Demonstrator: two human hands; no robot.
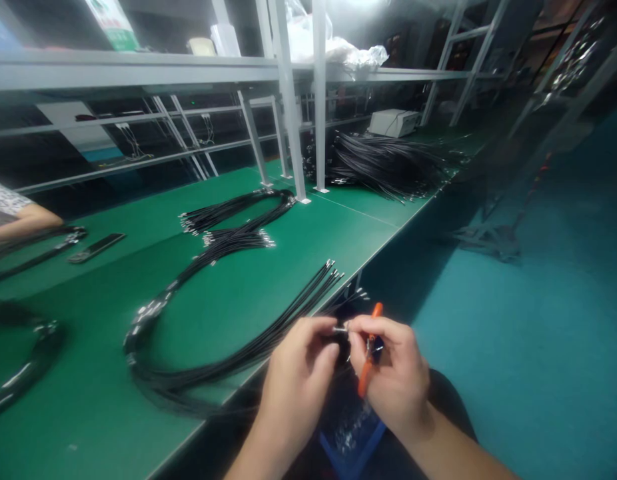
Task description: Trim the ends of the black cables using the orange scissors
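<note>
My left hand is closed, thumb and fingers pinching a black cable just past the table's front edge. The cable's silvery end pokes out between my two hands. My right hand has its fingertips at that end. Tucked in the same hand is a small tool with orange handles, apparently pliers or cutters; its jaws are mostly hidden. A bundle of black cables with pale tips runs along the table edge beside my left hand. Below the hands is a blue tray with small shiny bits.
On the green table lie more cable bundles. A large black cable heap lies farther back, past metal posts. A dark phone-like object is near another person's arm at left.
</note>
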